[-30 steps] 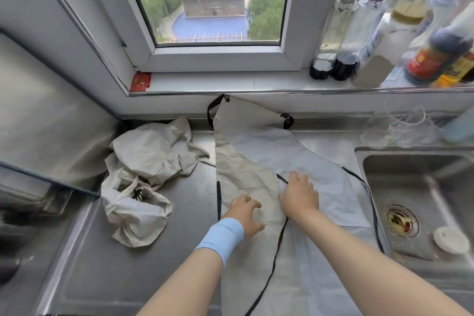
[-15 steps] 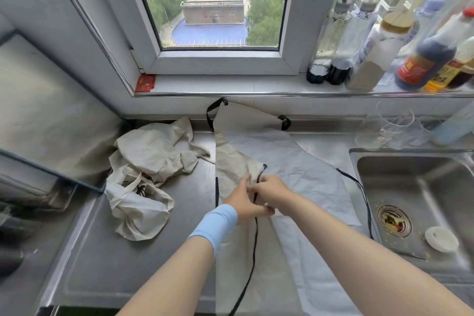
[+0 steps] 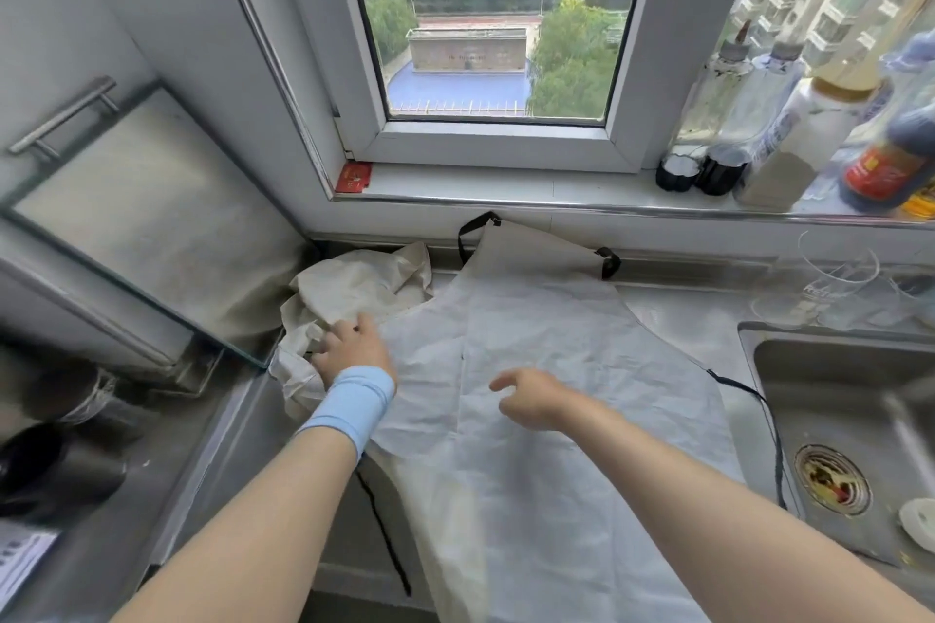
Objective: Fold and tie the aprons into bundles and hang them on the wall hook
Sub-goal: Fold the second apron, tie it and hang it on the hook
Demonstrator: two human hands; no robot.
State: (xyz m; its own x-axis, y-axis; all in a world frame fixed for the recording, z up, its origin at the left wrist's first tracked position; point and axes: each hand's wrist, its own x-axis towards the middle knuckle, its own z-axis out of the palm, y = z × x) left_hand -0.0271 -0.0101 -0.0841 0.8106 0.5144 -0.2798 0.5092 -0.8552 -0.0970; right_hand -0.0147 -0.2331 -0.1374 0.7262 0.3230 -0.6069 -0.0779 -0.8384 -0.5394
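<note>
A pale grey apron (image 3: 546,369) with black straps lies spread flat on the steel counter, its bib toward the window. A black neck strap (image 3: 475,230) loops at the bib's top, and a black tie (image 3: 759,420) trails along its right edge beside the sink. My left hand (image 3: 354,347), with a blue wristband, rests with spread fingers on the apron's left edge, next to a crumpled cream apron (image 3: 349,299). My right hand (image 3: 536,397) hovers over the apron's middle, fingers loosely apart and holding nothing. No wall hook is in view.
A steel sink (image 3: 850,420) with a drain sits at the right. Bottles (image 3: 799,137) and jars line the windowsill; clear glasses (image 3: 830,283) stand behind the sink. A glass-edged hob cover (image 3: 152,228) leans at the left, with a dark pot (image 3: 55,465) below it.
Both hands let go of the black strap they pinched together. The folded left half of the apron now lies opened out flat; my left hand moved left to its edge.
</note>
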